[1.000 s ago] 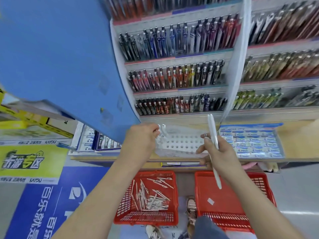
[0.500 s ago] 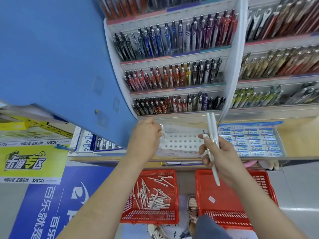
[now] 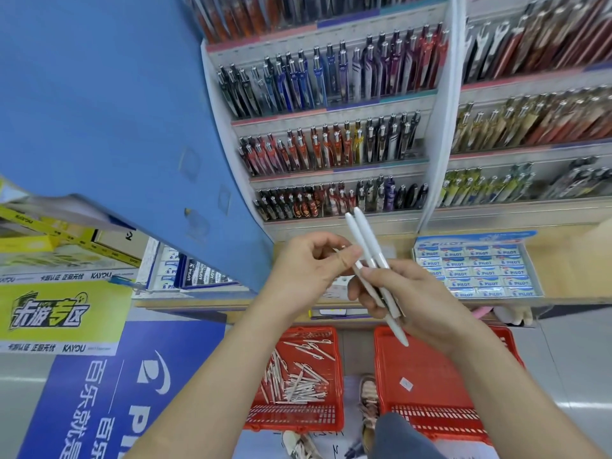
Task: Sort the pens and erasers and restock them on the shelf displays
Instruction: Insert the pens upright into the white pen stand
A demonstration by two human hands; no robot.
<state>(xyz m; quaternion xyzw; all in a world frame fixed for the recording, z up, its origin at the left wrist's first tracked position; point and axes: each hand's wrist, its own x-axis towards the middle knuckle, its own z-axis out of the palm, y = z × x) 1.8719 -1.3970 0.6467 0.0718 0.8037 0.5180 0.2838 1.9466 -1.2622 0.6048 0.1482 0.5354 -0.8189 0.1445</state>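
White pens [image 3: 364,240], two or maybe three, were held in the air in front of the pen racks [image 3: 331,150]. Right hand [image 3: 417,303] grasped their lower barrels. Left hand [image 3: 304,276] pinched the same bundle, thumb on a barrel. Risk, my read: barrels weren't parallel, so a regrip could have let one slide out and drop to the floor, or into the emptier basket [image 3: 430,425] instead of the stock basket [image 3: 291,422].

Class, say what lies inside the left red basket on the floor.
The left basket holds a loose pile of white pens. What lies beneath the pile cannot be seen.
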